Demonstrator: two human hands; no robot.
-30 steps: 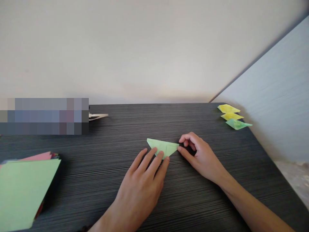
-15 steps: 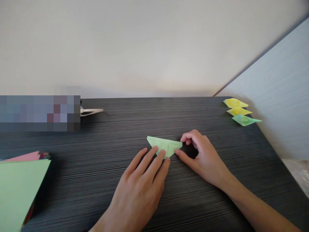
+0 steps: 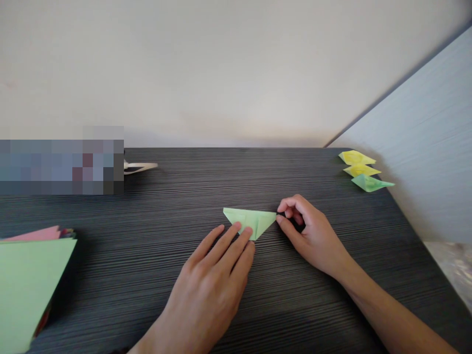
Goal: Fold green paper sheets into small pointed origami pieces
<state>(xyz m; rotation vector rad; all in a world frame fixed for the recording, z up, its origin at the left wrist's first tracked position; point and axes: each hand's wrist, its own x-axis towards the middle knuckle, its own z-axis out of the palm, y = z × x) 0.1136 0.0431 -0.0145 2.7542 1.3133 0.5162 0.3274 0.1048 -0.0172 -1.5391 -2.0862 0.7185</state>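
Observation:
A folded light green paper [image 3: 258,222] lies on the dark table, with a long straight upper edge and a narrower lower one. My left hand [image 3: 214,280] rests flat over its lower left part, fingers spread and the middle fingertips pressing on it. At the paper's pointed right corner is my right hand [image 3: 313,236]. Its thumb and index finger are drawn together in a pinch at that tip, while the other fingers curl inward. The corner's very end is hidden at the fingertips.
Two yellow folded paper pieces [image 3: 357,158] and a green one [image 3: 370,183] stand at the table's far right corner. A stack of coloured paper [image 3: 33,285] with green on top lies at the left. Behind it are a blurred-out block and a pale loop [image 3: 142,167].
The right end of the paper has gone from blunt to pointed. My right thumb has moved up and outward from the paper's lower right edge to the tip. My left hand stays pressed down.

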